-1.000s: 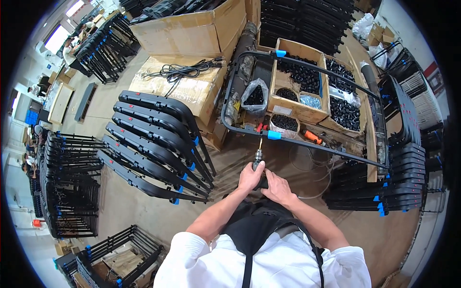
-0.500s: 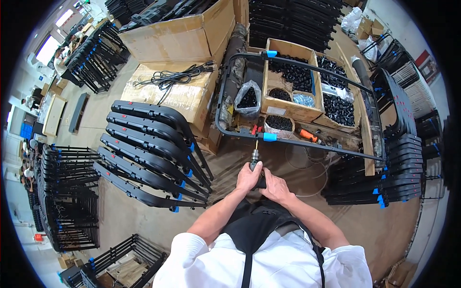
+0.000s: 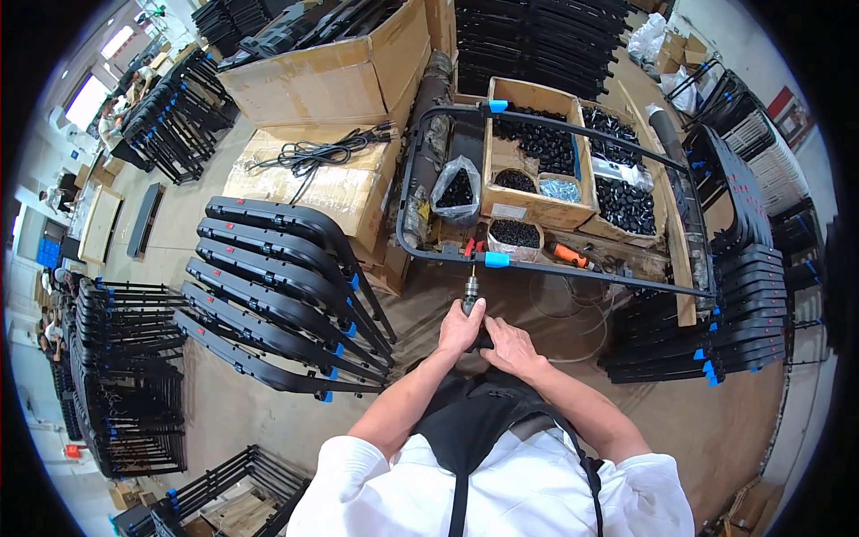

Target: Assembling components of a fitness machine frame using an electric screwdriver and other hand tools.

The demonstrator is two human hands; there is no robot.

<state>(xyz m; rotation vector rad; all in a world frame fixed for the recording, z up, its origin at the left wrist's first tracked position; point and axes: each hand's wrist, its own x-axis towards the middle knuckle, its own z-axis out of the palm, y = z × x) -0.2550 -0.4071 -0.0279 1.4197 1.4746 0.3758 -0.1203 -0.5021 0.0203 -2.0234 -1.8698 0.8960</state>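
Both my hands are closed around a power drill (image 3: 471, 286) that points away from me. My left hand (image 3: 460, 329) wraps the body just behind the metal chuck. Lower and to the right, my right hand (image 3: 512, 347) grips the dark handle end, its fingers partly hidden. The thin bit meets the near bar of a black tubular frame (image 3: 591, 276), close to a red part (image 3: 469, 247) and a band of blue tape (image 3: 497, 259). The frame lies flat across the bench, around the boxes of parts.
Inside the frame are a cardboard box (image 3: 537, 213) of black parts, a clear bag (image 3: 456, 190) and an orange-handled tool (image 3: 570, 256). Curved black frames are stacked left (image 3: 268, 295) and right (image 3: 747, 295). A coiled black cable (image 3: 318, 152) lies on a carton. Co-workers stand far left.
The bench, frame and drill appear slightly lower and further left in the picture. Both hands keep their hold on the drill, and the bit stays at the near bar.
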